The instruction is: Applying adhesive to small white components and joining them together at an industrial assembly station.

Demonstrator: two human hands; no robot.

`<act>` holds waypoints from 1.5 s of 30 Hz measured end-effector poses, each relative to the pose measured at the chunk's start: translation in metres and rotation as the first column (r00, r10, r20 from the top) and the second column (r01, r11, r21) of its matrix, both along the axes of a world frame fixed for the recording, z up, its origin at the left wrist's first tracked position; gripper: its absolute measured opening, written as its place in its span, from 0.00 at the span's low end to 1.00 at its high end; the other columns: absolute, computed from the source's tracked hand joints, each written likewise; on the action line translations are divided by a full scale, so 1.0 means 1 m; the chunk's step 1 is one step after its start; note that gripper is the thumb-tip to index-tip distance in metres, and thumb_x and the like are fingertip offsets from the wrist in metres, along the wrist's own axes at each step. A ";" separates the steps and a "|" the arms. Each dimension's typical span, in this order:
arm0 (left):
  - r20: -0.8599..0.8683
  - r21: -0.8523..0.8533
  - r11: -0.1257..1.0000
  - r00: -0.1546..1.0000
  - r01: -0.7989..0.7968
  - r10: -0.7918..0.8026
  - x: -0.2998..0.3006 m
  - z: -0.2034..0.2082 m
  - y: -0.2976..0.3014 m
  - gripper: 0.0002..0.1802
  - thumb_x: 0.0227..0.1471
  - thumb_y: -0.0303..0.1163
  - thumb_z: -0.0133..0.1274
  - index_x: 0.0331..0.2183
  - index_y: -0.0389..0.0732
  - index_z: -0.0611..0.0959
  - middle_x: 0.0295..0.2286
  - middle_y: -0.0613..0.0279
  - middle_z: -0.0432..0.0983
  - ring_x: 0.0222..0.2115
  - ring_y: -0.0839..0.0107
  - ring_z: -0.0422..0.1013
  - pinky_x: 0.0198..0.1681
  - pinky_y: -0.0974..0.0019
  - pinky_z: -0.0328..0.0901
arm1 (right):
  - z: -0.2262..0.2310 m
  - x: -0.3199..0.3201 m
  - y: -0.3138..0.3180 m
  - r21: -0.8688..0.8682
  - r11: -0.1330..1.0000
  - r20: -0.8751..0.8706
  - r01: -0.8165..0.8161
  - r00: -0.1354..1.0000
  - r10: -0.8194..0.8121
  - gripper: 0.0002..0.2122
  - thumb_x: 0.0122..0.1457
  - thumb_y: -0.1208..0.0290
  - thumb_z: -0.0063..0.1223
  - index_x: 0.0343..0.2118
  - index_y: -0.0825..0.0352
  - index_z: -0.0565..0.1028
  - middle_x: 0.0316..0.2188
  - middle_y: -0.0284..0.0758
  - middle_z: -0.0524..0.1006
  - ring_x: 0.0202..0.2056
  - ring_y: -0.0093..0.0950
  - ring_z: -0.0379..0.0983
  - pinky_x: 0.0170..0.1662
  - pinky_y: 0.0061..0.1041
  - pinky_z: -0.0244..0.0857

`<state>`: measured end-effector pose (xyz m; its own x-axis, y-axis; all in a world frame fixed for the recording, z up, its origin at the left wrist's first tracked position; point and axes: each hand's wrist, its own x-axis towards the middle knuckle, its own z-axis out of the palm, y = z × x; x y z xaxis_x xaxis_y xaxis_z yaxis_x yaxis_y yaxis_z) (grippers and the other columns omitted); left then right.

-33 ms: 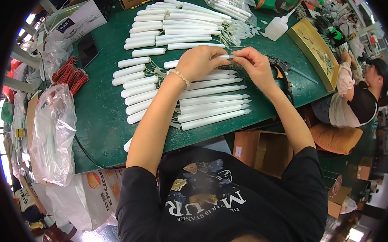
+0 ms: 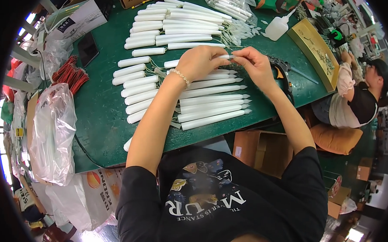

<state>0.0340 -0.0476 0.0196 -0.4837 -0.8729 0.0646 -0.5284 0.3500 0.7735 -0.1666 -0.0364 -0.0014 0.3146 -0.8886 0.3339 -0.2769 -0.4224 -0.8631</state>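
My left hand [image 2: 196, 60] is closed around a white electric taper candle [image 2: 223, 56], over the rows on the table. At the end of that candle, the thumb and fingers of my right hand [image 2: 255, 63] are pinched together; the small tip between them is mostly hidden. Below my hands lie several finished-looking candles [image 2: 212, 98] with pointed flame-shaped tips facing right. To their left rest shorter white tubes [image 2: 140, 89], with thin pale wires showing at their ends. Farther away are more rows of white candle tubes [image 2: 185, 30], some with loose wires and clear tips at the right.
The green table [image 2: 101, 138] carries a white squeeze bottle [image 2: 277, 27], a yellow tray of small parts [image 2: 305, 38] and a black-and-orange tool [image 2: 283, 74]. At left are a phone [image 2: 88, 49], red wires [image 2: 70, 74] and a plastic bag [image 2: 53, 131]. Another person [image 2: 353, 92] sits at right.
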 end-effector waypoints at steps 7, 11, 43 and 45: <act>0.029 -0.145 0.989 0.999 0.027 -0.023 -0.001 -0.011 -0.002 0.13 0.46 0.44 0.52 0.31 0.47 0.80 0.23 0.59 0.75 0.26 0.60 0.71 0.29 0.63 0.63 | 0.004 -0.001 -0.001 0.114 0.993 -0.054 -0.035 0.998 0.042 0.05 0.56 0.77 0.47 0.35 0.71 0.72 0.27 0.31 0.75 0.30 0.17 0.71 0.35 0.14 0.64; -0.001 -0.155 0.988 1.000 0.016 -0.016 0.001 -0.009 -0.002 0.13 0.47 0.43 0.52 0.32 0.46 0.80 0.23 0.58 0.75 0.24 0.61 0.70 0.29 0.64 0.63 | 0.009 0.004 -0.002 0.152 0.985 0.026 -0.086 0.996 0.083 0.04 0.57 0.77 0.46 0.33 0.71 0.71 0.26 0.31 0.74 0.28 0.16 0.69 0.33 0.14 0.63; 0.090 -0.214 0.972 0.993 0.094 -0.076 -0.004 -0.026 -0.014 0.15 0.49 0.41 0.47 0.36 0.43 0.79 0.29 0.55 0.74 0.32 0.57 0.70 0.35 0.60 0.64 | 0.029 -0.004 -0.023 -0.285 0.912 -0.662 -0.294 0.749 0.034 0.07 0.54 0.69 0.47 0.27 0.68 0.72 0.23 0.38 0.71 0.28 0.38 0.65 0.32 0.32 0.59; 0.146 -0.263 0.959 0.987 0.106 -0.068 -0.004 -0.033 -0.014 0.15 0.49 0.39 0.48 0.36 0.42 0.79 0.30 0.55 0.73 0.33 0.57 0.69 0.37 0.61 0.63 | 0.028 -0.008 -0.014 -0.364 0.913 -0.582 -0.187 0.810 -0.066 0.08 0.54 0.69 0.48 0.30 0.68 0.73 0.28 0.37 0.74 0.30 0.36 0.67 0.34 0.29 0.61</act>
